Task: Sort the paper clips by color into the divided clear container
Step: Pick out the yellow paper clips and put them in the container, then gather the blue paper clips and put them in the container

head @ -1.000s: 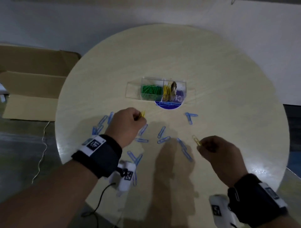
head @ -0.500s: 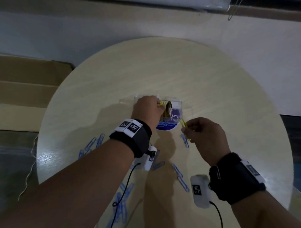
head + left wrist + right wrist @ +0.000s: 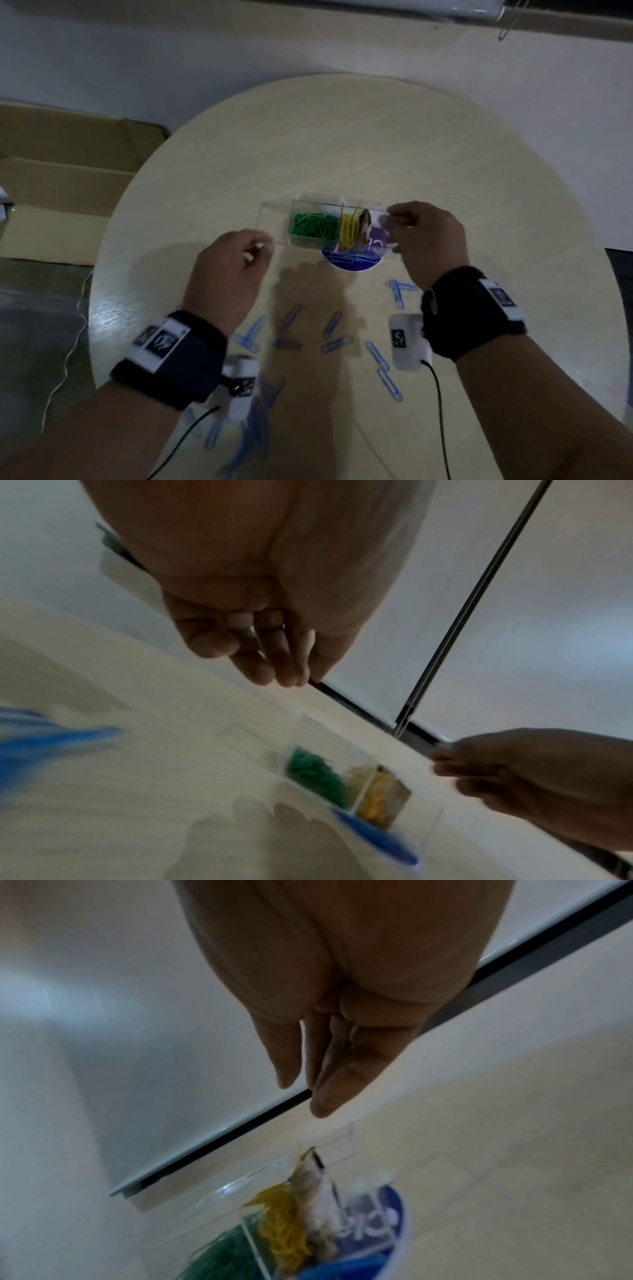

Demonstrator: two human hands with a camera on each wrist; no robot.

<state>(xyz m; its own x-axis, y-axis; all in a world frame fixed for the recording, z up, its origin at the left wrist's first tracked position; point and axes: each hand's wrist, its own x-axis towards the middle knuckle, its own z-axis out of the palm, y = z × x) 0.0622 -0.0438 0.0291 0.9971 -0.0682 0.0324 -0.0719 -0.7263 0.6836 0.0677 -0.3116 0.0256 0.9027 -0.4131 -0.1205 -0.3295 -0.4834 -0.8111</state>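
The divided clear container (image 3: 270,219) sits mid-table, with green clips (image 3: 313,228) in one compartment and yellow clips (image 3: 349,229) in the one to their right. My left hand (image 3: 260,248) hovers at the container's near left corner, fingers loosely curled. The left wrist view shows nothing in that hand (image 3: 246,658). My right hand (image 3: 394,219) hangs just above the container's right end. In the right wrist view its fingers (image 3: 320,1096) point down, close together, with no clip between them. Several blue clips (image 3: 330,325) lie loose on the table near me.
A round blue label (image 3: 352,265) lies under the container's front edge. White camera units (image 3: 409,342) and their cables hang below both wrists. An open cardboard box (image 3: 61,192) stands off the round table's left side. A pale wall runs behind the table (image 3: 376,137).
A second ago each hand pinched a yellow clip. Both carried them to the container. Now neither hand shows a clip, and the left has drawn back to the left.
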